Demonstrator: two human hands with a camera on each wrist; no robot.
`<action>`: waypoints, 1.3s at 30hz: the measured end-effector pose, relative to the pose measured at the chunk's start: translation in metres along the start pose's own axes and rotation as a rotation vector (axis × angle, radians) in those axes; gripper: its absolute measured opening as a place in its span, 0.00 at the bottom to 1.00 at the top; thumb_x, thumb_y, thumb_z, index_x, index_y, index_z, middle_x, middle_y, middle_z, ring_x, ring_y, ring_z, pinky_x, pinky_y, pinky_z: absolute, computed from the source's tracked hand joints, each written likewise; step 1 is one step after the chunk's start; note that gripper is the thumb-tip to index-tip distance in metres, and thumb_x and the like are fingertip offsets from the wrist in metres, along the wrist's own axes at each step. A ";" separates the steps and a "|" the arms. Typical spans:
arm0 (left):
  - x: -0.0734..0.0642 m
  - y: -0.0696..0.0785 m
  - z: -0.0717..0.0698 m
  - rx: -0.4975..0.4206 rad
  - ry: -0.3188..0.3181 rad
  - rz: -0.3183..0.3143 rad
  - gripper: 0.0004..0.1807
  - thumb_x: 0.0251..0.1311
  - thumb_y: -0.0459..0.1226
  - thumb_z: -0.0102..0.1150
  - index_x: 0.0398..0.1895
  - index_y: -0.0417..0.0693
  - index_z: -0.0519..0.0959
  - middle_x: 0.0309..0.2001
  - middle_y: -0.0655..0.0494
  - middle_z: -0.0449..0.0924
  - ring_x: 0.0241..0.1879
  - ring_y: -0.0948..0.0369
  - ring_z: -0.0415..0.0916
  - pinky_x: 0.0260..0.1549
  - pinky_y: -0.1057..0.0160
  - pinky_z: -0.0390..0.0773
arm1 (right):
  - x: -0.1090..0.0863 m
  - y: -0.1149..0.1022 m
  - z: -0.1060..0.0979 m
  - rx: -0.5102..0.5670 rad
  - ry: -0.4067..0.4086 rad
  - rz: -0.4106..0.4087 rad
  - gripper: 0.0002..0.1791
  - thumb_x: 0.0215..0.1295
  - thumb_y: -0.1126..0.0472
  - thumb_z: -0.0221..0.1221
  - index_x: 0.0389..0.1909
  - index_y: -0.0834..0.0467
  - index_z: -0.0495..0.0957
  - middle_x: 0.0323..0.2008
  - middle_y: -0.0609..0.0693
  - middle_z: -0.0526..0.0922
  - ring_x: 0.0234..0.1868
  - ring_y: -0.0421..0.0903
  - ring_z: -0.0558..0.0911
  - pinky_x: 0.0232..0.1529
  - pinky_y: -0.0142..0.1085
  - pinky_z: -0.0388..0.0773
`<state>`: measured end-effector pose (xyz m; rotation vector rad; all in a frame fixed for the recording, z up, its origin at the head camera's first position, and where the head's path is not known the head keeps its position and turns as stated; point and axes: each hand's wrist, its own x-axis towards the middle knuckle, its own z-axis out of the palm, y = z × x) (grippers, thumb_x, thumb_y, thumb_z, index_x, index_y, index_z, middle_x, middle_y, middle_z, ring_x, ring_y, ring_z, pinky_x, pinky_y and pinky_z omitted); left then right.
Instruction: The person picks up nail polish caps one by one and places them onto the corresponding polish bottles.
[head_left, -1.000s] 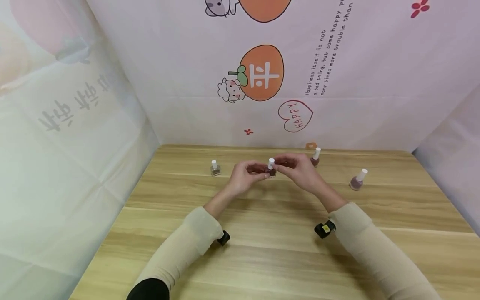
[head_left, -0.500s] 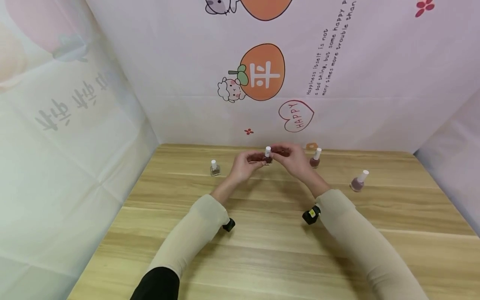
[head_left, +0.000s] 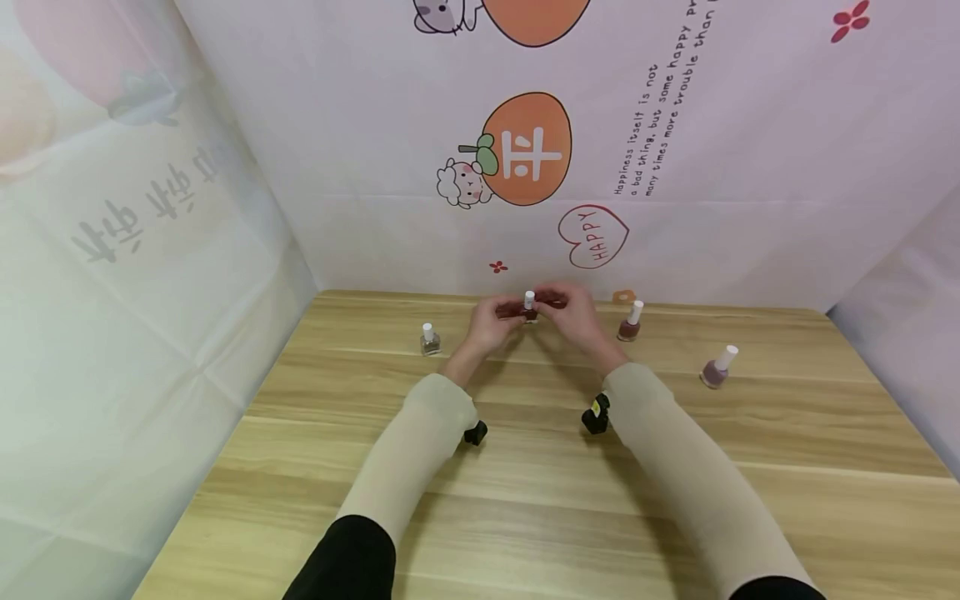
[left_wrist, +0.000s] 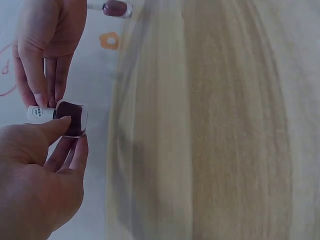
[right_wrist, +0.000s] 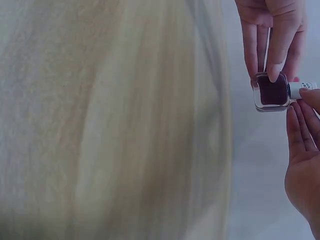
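Note:
Between the two hands is a dark nail polish bottle with a white cap. My left hand pinches its glass body, thumb on the flat front and fingers behind, as the left wrist view shows. The thumb and fingers of my right hand pinch the white cap from the other side. The cap sits on the bottle, which is upright in the head view, near the table's back edge. In the right wrist view the left hand comes down from the top onto the glass.
A clear nail polish bottle stands on the wooden table to the left. A reddish-brown bottle and a mauve bottle stand to the right. A printed cloth hangs behind the table.
Both hands have moved away from me and slightly left, carrying the dark bottle toward the table's back edge. The reddish-brown bottle, partly covered before, now shows fully.

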<state>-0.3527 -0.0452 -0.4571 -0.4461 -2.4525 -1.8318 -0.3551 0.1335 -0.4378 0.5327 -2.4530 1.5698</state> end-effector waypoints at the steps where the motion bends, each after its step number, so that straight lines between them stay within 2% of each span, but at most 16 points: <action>1: 0.002 -0.002 0.001 0.009 0.001 -0.003 0.15 0.63 0.21 0.64 0.53 0.29 0.82 0.51 0.36 0.84 0.54 0.46 0.83 0.54 0.60 0.82 | 0.001 0.003 0.001 -0.003 0.001 0.001 0.12 0.67 0.72 0.65 0.50 0.68 0.84 0.47 0.63 0.87 0.50 0.57 0.86 0.54 0.47 0.82; 7: 0.006 -0.011 0.007 0.079 -0.002 -0.010 0.15 0.63 0.19 0.61 0.53 0.29 0.82 0.52 0.36 0.84 0.54 0.46 0.83 0.55 0.60 0.82 | 0.002 0.014 0.008 -0.010 0.009 0.045 0.11 0.66 0.73 0.65 0.49 0.68 0.84 0.47 0.64 0.87 0.49 0.57 0.85 0.55 0.47 0.81; 17: 0.001 -0.016 0.010 0.149 -0.013 -0.058 0.14 0.63 0.19 0.60 0.51 0.31 0.82 0.52 0.38 0.84 0.54 0.47 0.83 0.56 0.57 0.81 | -0.004 0.019 0.018 -0.032 -0.004 0.092 0.11 0.67 0.74 0.63 0.49 0.70 0.83 0.47 0.65 0.86 0.50 0.59 0.85 0.55 0.48 0.81; 21: 0.003 -0.018 0.007 0.159 -0.035 -0.082 0.19 0.64 0.21 0.61 0.58 0.32 0.80 0.56 0.37 0.83 0.57 0.47 0.81 0.59 0.57 0.79 | -0.005 0.017 0.016 -0.030 -0.011 0.110 0.12 0.67 0.73 0.63 0.51 0.70 0.82 0.48 0.65 0.86 0.51 0.59 0.84 0.57 0.49 0.80; 24: 0.001 -0.016 0.001 0.214 -0.039 -0.092 0.25 0.64 0.25 0.63 0.65 0.33 0.75 0.60 0.36 0.80 0.60 0.45 0.79 0.61 0.54 0.77 | -0.006 0.015 0.008 -0.077 -0.038 0.103 0.15 0.69 0.71 0.63 0.54 0.70 0.80 0.49 0.66 0.84 0.52 0.60 0.83 0.58 0.50 0.80; 27: -0.003 -0.010 -0.007 0.323 -0.032 -0.060 0.28 0.64 0.29 0.65 0.68 0.33 0.72 0.63 0.35 0.77 0.61 0.43 0.77 0.62 0.51 0.77 | -0.011 0.011 -0.006 -0.183 -0.081 0.052 0.18 0.70 0.69 0.61 0.58 0.71 0.77 0.52 0.67 0.82 0.54 0.62 0.82 0.59 0.52 0.79; 31: -0.017 0.001 -0.017 0.507 -0.052 0.039 0.31 0.66 0.34 0.65 0.70 0.34 0.70 0.66 0.36 0.74 0.64 0.44 0.74 0.66 0.50 0.73 | -0.027 0.003 -0.025 -0.387 -0.143 -0.037 0.23 0.74 0.64 0.59 0.64 0.71 0.71 0.60 0.68 0.76 0.61 0.64 0.76 0.63 0.56 0.74; 35: -0.038 0.010 -0.021 0.681 -0.130 0.109 0.34 0.71 0.41 0.61 0.75 0.38 0.64 0.73 0.39 0.67 0.71 0.45 0.66 0.72 0.50 0.64 | -0.051 -0.006 -0.039 -0.679 -0.217 -0.104 0.32 0.76 0.56 0.58 0.72 0.70 0.63 0.68 0.70 0.68 0.69 0.67 0.68 0.68 0.60 0.68; 37: -0.050 0.014 -0.022 0.770 -0.184 0.128 0.36 0.73 0.44 0.60 0.78 0.41 0.60 0.75 0.41 0.62 0.74 0.45 0.61 0.73 0.48 0.61 | -0.062 -0.008 -0.043 -0.825 -0.270 -0.116 0.36 0.77 0.52 0.57 0.75 0.69 0.59 0.72 0.70 0.63 0.72 0.67 0.63 0.71 0.61 0.62; 39: -0.062 0.016 -0.022 0.843 -0.238 0.139 0.40 0.73 0.48 0.58 0.80 0.42 0.55 0.78 0.42 0.58 0.75 0.43 0.57 0.73 0.45 0.60 | -0.072 -0.010 -0.046 -0.920 -0.326 -0.112 0.39 0.77 0.51 0.56 0.77 0.69 0.55 0.74 0.71 0.58 0.75 0.69 0.58 0.75 0.61 0.55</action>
